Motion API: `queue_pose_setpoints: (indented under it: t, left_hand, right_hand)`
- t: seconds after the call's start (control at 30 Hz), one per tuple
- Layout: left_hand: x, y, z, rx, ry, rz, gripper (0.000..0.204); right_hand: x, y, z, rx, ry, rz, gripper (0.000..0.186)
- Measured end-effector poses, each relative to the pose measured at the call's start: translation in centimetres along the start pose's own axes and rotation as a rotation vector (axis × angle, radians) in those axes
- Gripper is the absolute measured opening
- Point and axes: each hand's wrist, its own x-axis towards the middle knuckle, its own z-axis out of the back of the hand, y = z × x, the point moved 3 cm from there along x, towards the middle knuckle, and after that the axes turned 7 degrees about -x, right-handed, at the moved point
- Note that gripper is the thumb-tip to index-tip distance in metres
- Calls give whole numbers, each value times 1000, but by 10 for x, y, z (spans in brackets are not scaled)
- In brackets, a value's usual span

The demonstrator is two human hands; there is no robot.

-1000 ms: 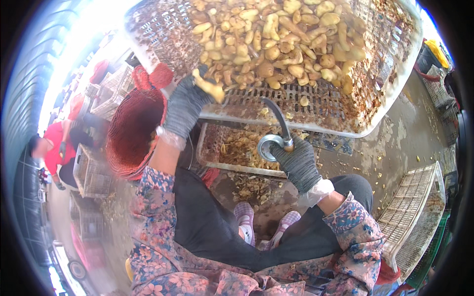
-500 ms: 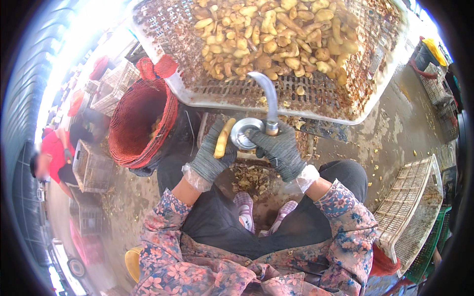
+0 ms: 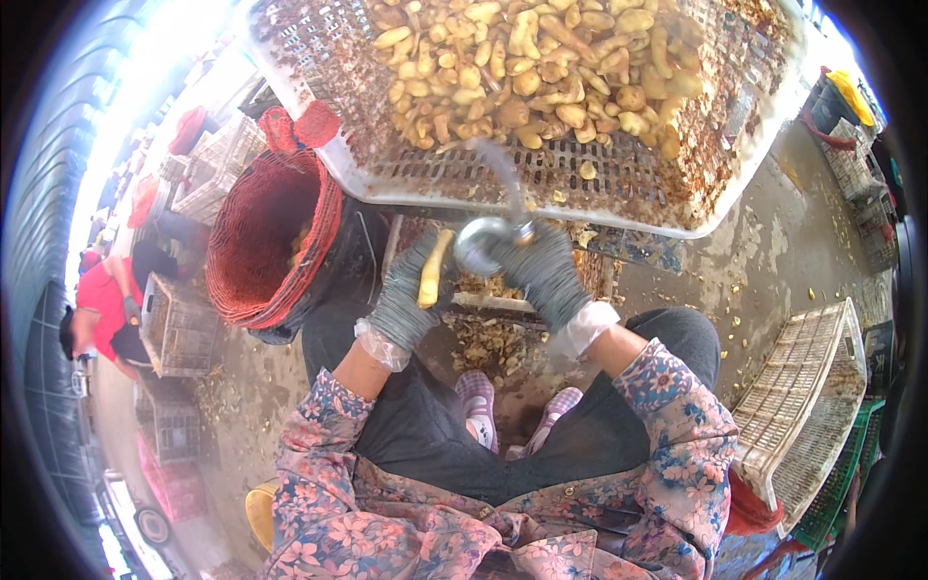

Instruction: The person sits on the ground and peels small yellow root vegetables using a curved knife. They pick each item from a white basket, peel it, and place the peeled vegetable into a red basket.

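Observation:
My left hand (image 3: 411,285), in a grey knit glove, is closed around a long, pale yellow root-like piece (image 3: 435,271) that stands upright along the fingers. Beside it my right hand (image 3: 543,275), gloved the same way, grips a curved metal blade (image 3: 505,179) by its short handle, the tip pointing up over the tray edge. A round, shiny metal cup-like part (image 3: 480,245) sits between the hands by my right thumb; motion blurs it, and how it joins the blade I cannot tell. A heap of similar yellow pieces (image 3: 541,87) lies in the big white slotted tray (image 3: 541,215) ahead.
Left of the tray stands a dark bucket lined with red mesh (image 3: 232,280), a few yellow pieces inside. Scraps (image 3: 498,348) litter the ground by my feet. A dirty white crate (image 3: 802,387) stands at right. Another person in red (image 3: 116,300) bends near crates at far left.
The curved blade and round metal part have shifted slightly left and blurred as my right hand moves. My left hand keeps the yellow piece nearly in place. The view has shifted a little.

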Motion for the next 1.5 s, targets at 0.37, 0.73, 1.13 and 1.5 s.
queue_pose_setpoints:
  t: [0.37, 0.73, 1.13, 1.5]
  left_hand:
    - [4, -17, -2, -847, -306, 457, 22]
    - [0, -36, -26, 16, 402, 532, 38]
    - [-5, -44, -24, -2, 257, 403, 24]
    - [-14, -32, -22, -147, 231, 472, 25]
  right_hand:
    - [-15, -13, 10, 536, 202, -163, 23]
    - [-5, -20, 20, 333, 231, -57, 28]
    - [-12, 0, 44, -673, -281, 533, 23]
    - [-22, -16, 15, -1125, -104, 678, 17]
